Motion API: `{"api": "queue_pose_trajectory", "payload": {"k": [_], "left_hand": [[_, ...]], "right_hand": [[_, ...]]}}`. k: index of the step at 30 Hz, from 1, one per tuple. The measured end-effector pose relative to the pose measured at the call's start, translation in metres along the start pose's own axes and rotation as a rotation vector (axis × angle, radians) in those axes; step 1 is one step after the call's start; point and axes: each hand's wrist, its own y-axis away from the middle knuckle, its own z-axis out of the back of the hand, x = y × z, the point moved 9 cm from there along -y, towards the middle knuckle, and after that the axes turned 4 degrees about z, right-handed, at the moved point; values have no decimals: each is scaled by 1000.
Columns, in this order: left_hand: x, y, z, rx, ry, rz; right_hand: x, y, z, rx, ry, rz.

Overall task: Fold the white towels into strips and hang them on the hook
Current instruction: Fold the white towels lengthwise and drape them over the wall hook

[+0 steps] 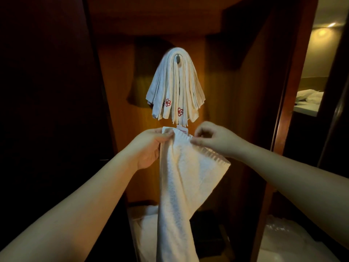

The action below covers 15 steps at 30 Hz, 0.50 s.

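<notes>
Towel in hands: a white towel (181,178) is held up in front of the person, just under the hanging bunch. Its long end drops down out of view.
Left hand: the left hand (151,146) grips the top left corner, with fingers curled tight around the cloth.
Right hand: the right hand (215,140) pinches the top edge of the same towel with its fingertips.
Tag: a small white tag (182,128) with red print sticks up from the top edge. The words are too small to read.
Hanging towels: many folded white towels (176,87) hang over the hook (178,58) on the wood wall (117,76).
Marks: two red flower marks (167,102) show on the hanging strips.
Down low: white cloth (145,222) lies piled at the bottom. What holds it cannot be told.
Far right: more white cloth (309,96) lies in the next room.
</notes>
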Motion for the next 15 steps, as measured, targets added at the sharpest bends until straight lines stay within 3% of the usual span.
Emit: {"api": "queue_pose_trajectory", "payload": {"k": [5, 10, 15], "left_hand": [[-1, 5, 6, -36, -8, -32], [-3, 8, 28, -84, -26, -65], [5, 13, 50, -192, -205, -85]], "right_hand": [[-33, 19, -36, 231, 10, -92], [-71, 38, -46, 420, 339, -253], [-59, 31, 6, 294, 566, -267]]}}
